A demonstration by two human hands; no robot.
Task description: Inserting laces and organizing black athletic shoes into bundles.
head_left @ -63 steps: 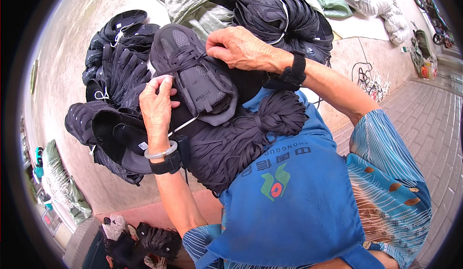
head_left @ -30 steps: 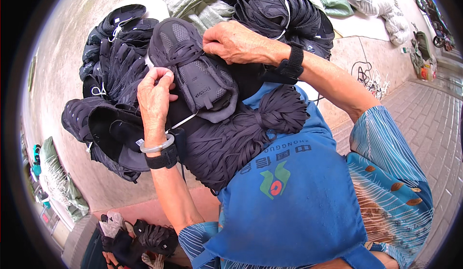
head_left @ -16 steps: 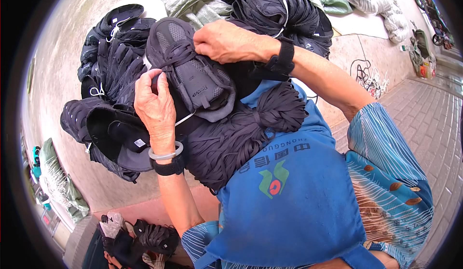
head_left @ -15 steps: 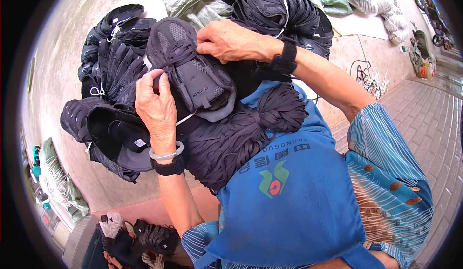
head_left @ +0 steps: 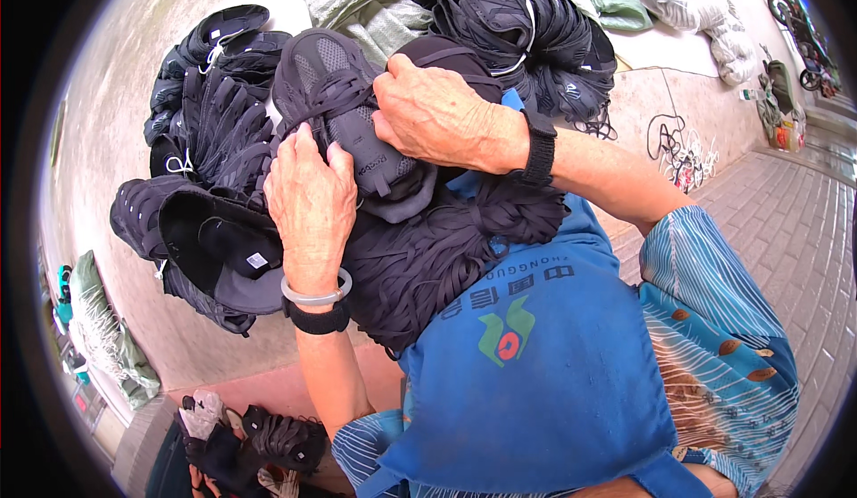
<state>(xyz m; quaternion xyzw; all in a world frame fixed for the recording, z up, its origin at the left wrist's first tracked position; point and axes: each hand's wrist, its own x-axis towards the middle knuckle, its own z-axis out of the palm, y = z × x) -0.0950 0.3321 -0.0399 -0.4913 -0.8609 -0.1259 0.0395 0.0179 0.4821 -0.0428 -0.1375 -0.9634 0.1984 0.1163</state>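
Brought the left hand [head_left: 312, 196] further in over the shoe [head_left: 359, 132] since 0.5 s ago, and dropped the right hand [head_left: 439, 114] lower along the shoe's right side. Wearing a blue apron [head_left: 536, 400], spread below the shoe. Have a lace bundle [head_left: 428, 248] on the apron's upper edge, just below the shoe's heel end. Have the shoe itself lying between the 2 hands, toe pointing away, tongue uppermost. Bending the left fingers at the shoe's left lace edge, thumb near the tongue; curling the right fingers against the shoe's right edge. Cannot see any lace end in either grip, so cannot tell pinching from mere resting. Seem to be at the step of settling or tightening the laces [head_left: 339, 95] across the shoe. Would next need, judging by this, a sure pinch on both sides and an even pull, without tipping the shoe. Beyond, left of the shoe, stacked shoes [head_left: 214, 132] with white ties; above and right of the shoe, tied shoes [head_left: 482, 16] beside a pale sack [head_left: 388, 25]. Farther right of the shoe, tangled cords [head_left: 686, 152]; farthest, a bike [head_left: 793, 34].
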